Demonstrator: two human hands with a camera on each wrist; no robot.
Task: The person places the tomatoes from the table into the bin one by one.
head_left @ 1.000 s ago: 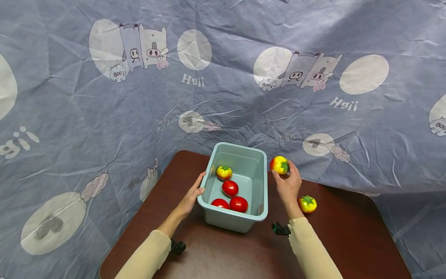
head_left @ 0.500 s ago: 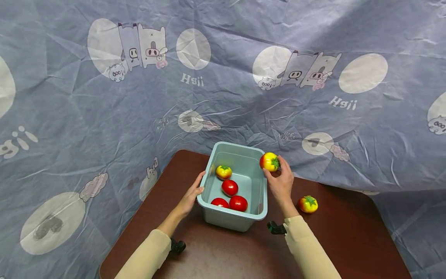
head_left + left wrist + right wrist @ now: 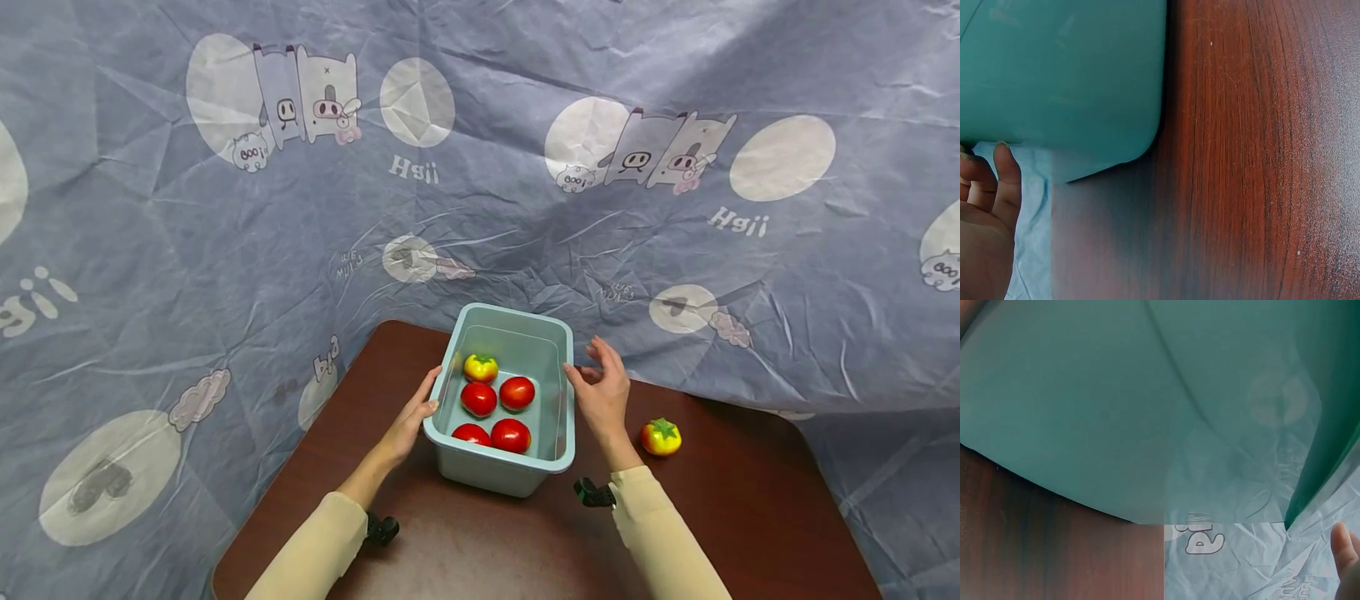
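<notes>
A light blue-green plastic bin [image 3: 487,467] stands on the table. My left hand [image 3: 405,425] holds its left rim; in the left wrist view the fingers [image 3: 1007,172] are at the bin's edge. Inside lie several glossy toy tomatoes: a yellow one [image 3: 481,368] with a green leafy top, and red ones, among them a red tomato [image 3: 517,393] at the right. My right hand [image 3: 603,396] is beside the right rim, fingers spread and nothing in them. One red-and-yellow tomato [image 3: 661,437] with a green leafy top sits on the table, right of my right forearm.
The dark brown wooden table [image 3: 750,500] extends on both sides of the bin. A grey-blue printed cloth [image 3: 487,208] hangs close behind the table's back edge. A black wrist device [image 3: 595,492] is on my right wrist, another device [image 3: 382,530] on my left.
My right hand moved left to the bin's right rim and let go of the tomato, which now lies red side up in the bin. The left hand has stayed at the left rim.
</notes>
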